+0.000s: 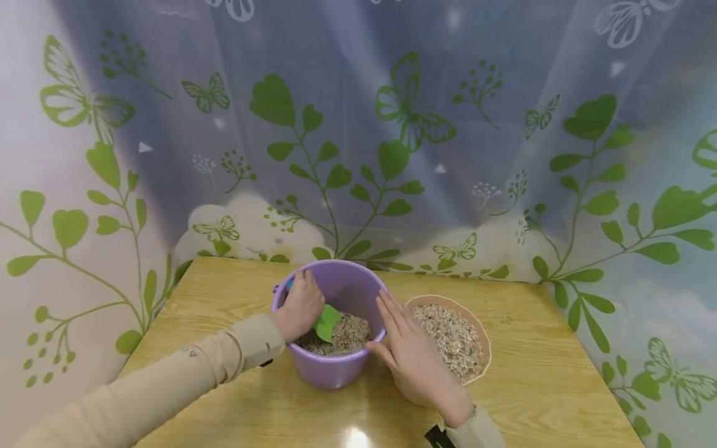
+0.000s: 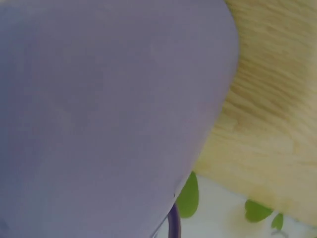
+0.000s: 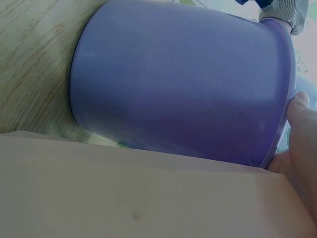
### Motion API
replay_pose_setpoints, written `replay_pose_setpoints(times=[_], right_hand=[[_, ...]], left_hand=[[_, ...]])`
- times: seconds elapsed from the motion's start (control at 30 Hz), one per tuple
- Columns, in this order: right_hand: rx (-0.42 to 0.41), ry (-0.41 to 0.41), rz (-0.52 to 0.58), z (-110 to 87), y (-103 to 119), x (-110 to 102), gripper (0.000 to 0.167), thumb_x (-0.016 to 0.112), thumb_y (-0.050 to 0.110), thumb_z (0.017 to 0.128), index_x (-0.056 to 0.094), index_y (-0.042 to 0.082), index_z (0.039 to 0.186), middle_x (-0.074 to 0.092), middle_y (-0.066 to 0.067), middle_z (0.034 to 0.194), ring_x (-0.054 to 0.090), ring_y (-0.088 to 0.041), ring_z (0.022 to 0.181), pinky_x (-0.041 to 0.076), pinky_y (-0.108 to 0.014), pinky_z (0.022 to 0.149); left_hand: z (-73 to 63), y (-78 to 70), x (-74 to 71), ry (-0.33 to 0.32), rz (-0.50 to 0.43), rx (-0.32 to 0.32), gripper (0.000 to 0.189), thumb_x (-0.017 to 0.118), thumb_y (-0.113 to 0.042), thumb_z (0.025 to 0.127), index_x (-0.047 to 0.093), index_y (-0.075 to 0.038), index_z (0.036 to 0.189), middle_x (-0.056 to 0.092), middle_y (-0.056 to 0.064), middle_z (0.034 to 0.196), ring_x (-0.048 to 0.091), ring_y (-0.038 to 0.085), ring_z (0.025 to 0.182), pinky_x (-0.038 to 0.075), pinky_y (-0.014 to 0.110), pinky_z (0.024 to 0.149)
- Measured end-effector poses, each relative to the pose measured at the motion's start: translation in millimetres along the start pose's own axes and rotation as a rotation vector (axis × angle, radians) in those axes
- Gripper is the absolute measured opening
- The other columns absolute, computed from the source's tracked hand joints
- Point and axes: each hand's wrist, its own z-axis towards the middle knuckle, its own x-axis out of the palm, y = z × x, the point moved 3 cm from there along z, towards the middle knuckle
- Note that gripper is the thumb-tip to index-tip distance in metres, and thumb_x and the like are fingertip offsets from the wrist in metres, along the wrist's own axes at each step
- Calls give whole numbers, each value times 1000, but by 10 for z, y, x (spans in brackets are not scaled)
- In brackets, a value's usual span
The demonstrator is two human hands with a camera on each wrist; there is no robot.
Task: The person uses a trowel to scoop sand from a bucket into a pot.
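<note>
A purple bucket [image 1: 330, 373] stands on the table with coarse brown-grey grains [image 1: 351, 333] in its bottom. My left hand [image 1: 301, 308] reaches over the left rim and grips a toy shovel by its blue handle. The shovel's green blade [image 1: 327, 322] points down at the grains inside. On the right side of the rim rests my right hand [image 1: 411, 351], its fingers straight and the thumb at the edge. The bucket's outer wall [image 2: 114, 109] fills most of the left wrist view. In the right wrist view the thumb [image 3: 299, 101] touches the rim.
Right of the bucket, partly behind my right hand, is an orange-tan bowl [image 1: 486, 358] full of pale grains [image 1: 445, 333]. The wooden table [image 1: 532, 373] meets a curtain [image 1: 358, 155] printed with leaves and butterflies at its back and sides.
</note>
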Motion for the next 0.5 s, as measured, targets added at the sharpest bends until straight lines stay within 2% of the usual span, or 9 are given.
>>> replay_pose_setpoints(times=[0.13, 0.27, 0.43, 0.5], right_hand=[[4, 5, -2, -6, 0, -16, 73, 44, 45, 107, 15, 4, 161, 11, -11, 169, 9, -23, 156, 24, -52, 120], [9, -2, 6, -12, -3, -25, 73, 44, 45, 107, 16, 4, 161, 12, -11, 169, 10, -23, 156, 24, -52, 120], [10, 6, 0, -14, -3, -9, 73, 42, 47, 107, 15, 5, 161, 11, -11, 169, 10, -24, 156, 23, -51, 120], [16, 15, 4, -17, 1, -5, 73, 41, 47, 108, 14, 5, 161, 10, -10, 169, 9, -23, 156, 22, -50, 121]], left_hand=[[14, 15, 0, 19, -74, 15, 21, 64, -26, 95, 75, -12, 85, 68, 4, 82, 53, 20, 82, 44, 32, 73], [30, 20, 18, 4, -116, 18, 20, 65, -26, 94, 76, -10, 87, 69, 6, 84, 55, 21, 84, 45, 33, 74], [38, 9, 51, -1, -180, 9, 20, 67, -25, 93, 75, -8, 85, 68, 8, 82, 56, 22, 82, 45, 34, 73], [34, 7, 55, 3, -234, -3, 27, 67, -30, 94, 75, -7, 82, 67, 9, 81, 56, 23, 82, 45, 35, 73]])
